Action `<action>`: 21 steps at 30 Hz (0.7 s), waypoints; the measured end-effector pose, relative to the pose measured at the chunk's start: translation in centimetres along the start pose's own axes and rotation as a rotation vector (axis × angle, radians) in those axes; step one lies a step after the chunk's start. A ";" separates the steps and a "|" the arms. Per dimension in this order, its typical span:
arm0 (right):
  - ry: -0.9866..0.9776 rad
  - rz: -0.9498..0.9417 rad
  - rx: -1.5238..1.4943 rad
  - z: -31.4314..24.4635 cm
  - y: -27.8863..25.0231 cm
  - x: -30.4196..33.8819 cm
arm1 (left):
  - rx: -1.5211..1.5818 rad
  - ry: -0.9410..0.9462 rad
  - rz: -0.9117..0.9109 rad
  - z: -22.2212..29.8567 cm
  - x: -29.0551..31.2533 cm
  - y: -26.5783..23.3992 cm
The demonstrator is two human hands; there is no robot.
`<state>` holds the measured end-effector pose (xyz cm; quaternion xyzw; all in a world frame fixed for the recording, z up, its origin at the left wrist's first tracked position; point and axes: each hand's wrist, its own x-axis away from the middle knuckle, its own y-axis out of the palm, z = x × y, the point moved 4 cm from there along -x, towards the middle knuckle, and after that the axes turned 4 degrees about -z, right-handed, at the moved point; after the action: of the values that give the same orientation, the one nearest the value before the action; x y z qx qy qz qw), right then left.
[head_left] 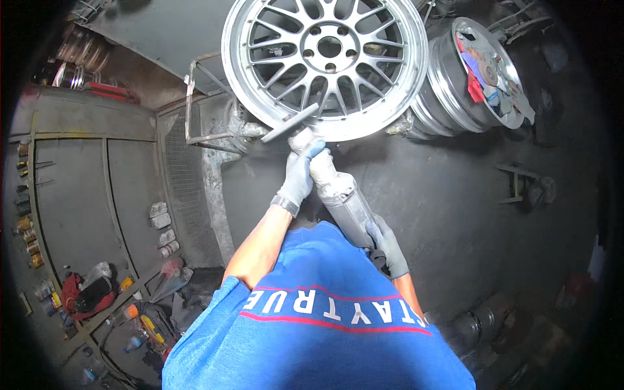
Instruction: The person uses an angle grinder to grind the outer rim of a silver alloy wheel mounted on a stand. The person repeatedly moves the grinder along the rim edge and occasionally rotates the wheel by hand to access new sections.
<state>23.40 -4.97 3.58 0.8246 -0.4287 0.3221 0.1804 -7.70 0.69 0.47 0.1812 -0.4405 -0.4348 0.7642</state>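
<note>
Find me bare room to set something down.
The widest bare patch is the dark floor between the power tool and the metal bracket at right, below the side wheel. The framed panel at left looks bare, but I can't tell if it's level. Crowded: the side wheel's face, heaped with small items, and around the red bundle at lower left.

Gloved hands (pixel 298 179) curl, the left farther forward.
</note>
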 end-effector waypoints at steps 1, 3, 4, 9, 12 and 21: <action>0.030 0.015 -0.018 -0.3 0.6 0.0 | 0.006 -0.008 0.009 0.1 0.0 -0.3; 0.097 0.037 -0.054 -0.3 1.4 0.2 | -0.012 -0.004 0.016 0.8 0.4 -0.4; 0.049 0.023 -0.021 0.1 1.3 0.0 | -0.035 0.009 0.009 1.3 0.1 -0.2; -0.024 -0.010 0.072 0.3 -2.2 0.6 | -0.020 -0.010 0.032 -1.8 -0.3 1.3; -0.010 0.002 0.039 0.4 -6.0 2.1 | 0.057 -0.058 0.056 -5.6 -1.2 3.5; 0.049 0.184 0.185 -2.1 -16.9 5.5 | 0.106 -0.105 -0.006 -15.5 -6.2 12.3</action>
<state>38.88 2.59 8.58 0.7868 -0.4663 0.3956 0.0838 10.01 10.97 -3.05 0.1995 -0.5019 -0.4221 0.7281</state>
